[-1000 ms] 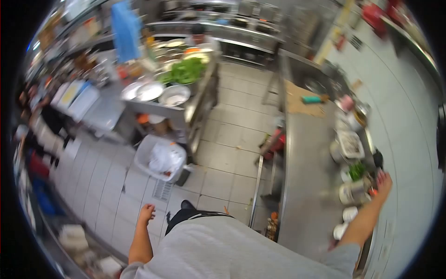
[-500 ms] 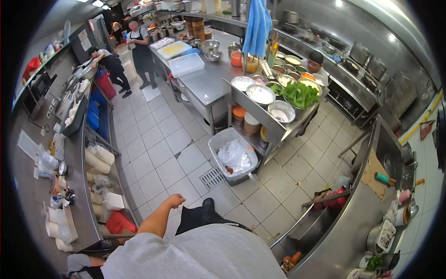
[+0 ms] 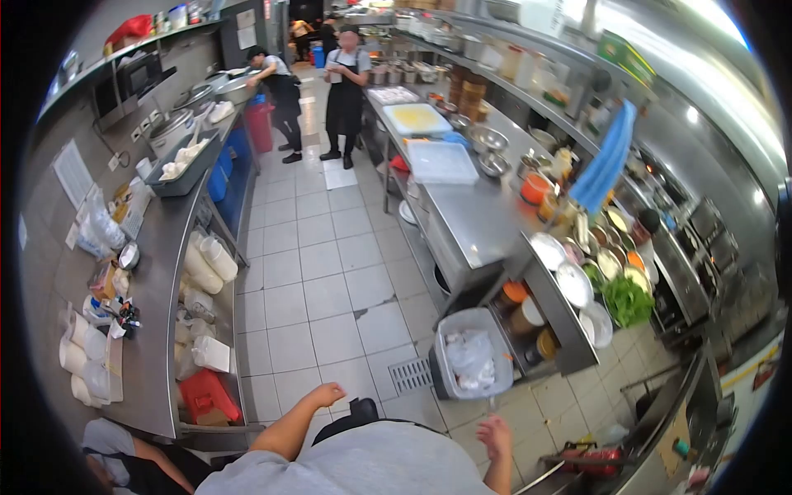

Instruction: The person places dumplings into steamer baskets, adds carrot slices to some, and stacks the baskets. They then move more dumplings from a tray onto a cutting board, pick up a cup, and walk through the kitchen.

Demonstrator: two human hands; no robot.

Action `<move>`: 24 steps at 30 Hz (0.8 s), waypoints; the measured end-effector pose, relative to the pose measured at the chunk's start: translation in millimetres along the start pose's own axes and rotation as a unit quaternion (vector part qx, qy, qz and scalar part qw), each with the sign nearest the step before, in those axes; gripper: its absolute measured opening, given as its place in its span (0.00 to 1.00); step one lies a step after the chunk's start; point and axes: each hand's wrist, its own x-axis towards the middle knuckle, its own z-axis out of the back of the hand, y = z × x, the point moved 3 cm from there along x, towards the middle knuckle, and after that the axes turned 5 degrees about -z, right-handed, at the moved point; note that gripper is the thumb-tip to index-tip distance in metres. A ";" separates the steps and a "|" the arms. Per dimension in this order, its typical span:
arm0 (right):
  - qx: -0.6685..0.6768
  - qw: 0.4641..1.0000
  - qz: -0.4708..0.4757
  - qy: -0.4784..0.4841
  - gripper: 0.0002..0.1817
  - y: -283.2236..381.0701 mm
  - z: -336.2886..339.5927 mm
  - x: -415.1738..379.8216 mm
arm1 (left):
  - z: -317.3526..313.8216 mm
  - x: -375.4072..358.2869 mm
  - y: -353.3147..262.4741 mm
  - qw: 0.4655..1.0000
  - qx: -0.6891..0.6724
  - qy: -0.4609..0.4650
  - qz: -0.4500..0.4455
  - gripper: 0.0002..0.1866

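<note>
My left hand (image 3: 330, 394) hangs over the tiled floor ahead of my body, its fingers curled in with nothing seen in them. My right hand (image 3: 495, 436) is raised at my right side, somewhat blurred, fingers loosely bent and apart, holding nothing that I can see. Closest to the right hand is a grey plastic bin (image 3: 443, 381) lined with a clear bag (image 3: 472, 363) and bits of waste. A floor drain (image 3: 411, 376) lies between the hands and the bin. Neither hand touches anything.
A steel counter (image 3: 157, 330) runs along the left, with tubs below. To the right, a prep table (image 3: 474, 227) bears bowls and leafy greens (image 3: 627, 301). Two people (image 3: 345, 99) (image 3: 279, 99) stand up the aisle; another person (image 3: 124, 454) is low at left.
My view has swung right to left, so the prep table and bin now sit further right. My right hand has come into view. The left hand stays forward, lower in the picture.
</note>
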 end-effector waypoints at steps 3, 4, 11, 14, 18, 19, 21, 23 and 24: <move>-0.113 0.988 -0.053 0.090 0.20 9.3 -94.9 66.0 | 64.2 -0.2 57.9 0.997 -0.023 -0.041 0.056 0.19; -0.118 0.981 -0.075 0.131 0.20 5.2 -118.7 80.5 | 84.3 -6.2 69.0 0.990 -0.088 -0.067 0.084 0.19; -0.062 0.982 -0.122 0.133 0.22 79.7 -249.4 200.5 | 178.5 21.8 45.2 0.910 -0.363 -0.170 0.103 0.16; -0.025 0.981 -0.063 0.183 0.29 135.0 -328.5 256.3 | 198.4 53.9 31.7 0.883 -0.421 -0.179 0.100 0.17; 0.005 0.978 -0.033 0.206 0.37 215.1 -446.5 326.7 | 231.3 110.9 50.4 0.885 -0.409 -0.189 0.118 0.18; 0.021 0.976 -0.018 0.214 0.39 242.0 -476.1 346.4 | 240.6 125.8 61.5 0.885 -0.409 -0.189 0.117 0.18; 0.040 0.975 -0.009 0.220 0.42 279.9 -519.5 391.7 | 256.6 132.7 97.2 0.899 -0.324 -0.212 0.206 0.19; 0.057 0.974 0.005 0.221 0.48 316.4 -554.8 435.4 | 280.6 127.2 108.4 0.888 -0.318 -0.227 0.242 0.18; 0.061 0.974 0.012 0.217 0.51 338.3 -576.6 458.7 | 294.8 126.3 108.2 0.868 -0.343 -0.253 0.253 0.17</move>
